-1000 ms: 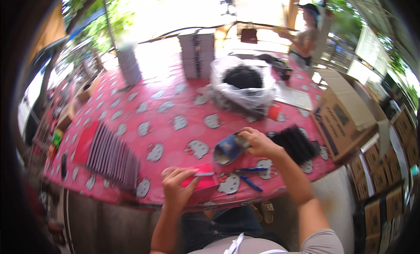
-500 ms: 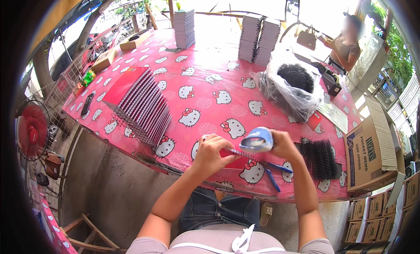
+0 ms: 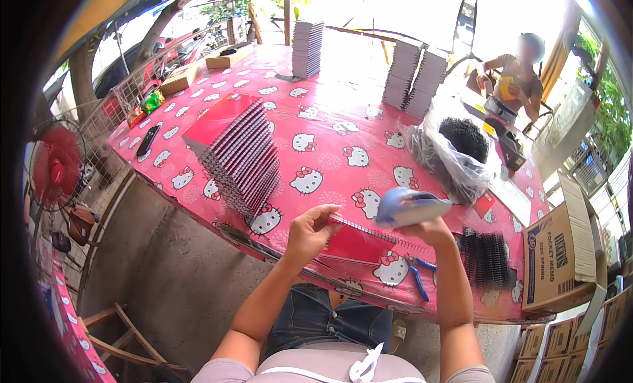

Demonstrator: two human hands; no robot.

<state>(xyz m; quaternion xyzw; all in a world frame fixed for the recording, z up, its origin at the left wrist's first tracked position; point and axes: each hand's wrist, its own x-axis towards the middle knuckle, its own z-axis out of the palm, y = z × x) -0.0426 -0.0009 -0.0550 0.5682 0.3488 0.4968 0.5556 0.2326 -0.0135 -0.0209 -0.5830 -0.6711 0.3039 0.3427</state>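
Note:
My left hand [image 3: 311, 236] pinches the upper left corner of a red-covered notebook [image 3: 359, 246] at the table's near edge. A spiral coil [image 3: 402, 244] runs along the notebook's upper edge and sticks out past its right end. My right hand [image 3: 430, 230] is closed around a rounded blue and white handheld tool [image 3: 409, 208], held just above the coil's free end; its working part cannot be made out. Blue-handled pliers [image 3: 419, 282] lie on the table below that hand. Beside its wrist rests a pile of black spiral coils [image 3: 486, 259].
A tall stack of red spiral notebooks [image 3: 234, 155] stands left. Further notebook stacks [image 3: 307, 50] [image 3: 414, 76] stand at the back. A plastic bag of black coils [image 3: 465, 142] and a cardboard box [image 3: 560, 251] are right. Another person [image 3: 517, 80] holds something yellow at the far right.
The blue tool has swung from facing left to pointing right, along the coil. My left hand moved slightly toward the notebook's left corner. The view has shifted, and more red cover shows.

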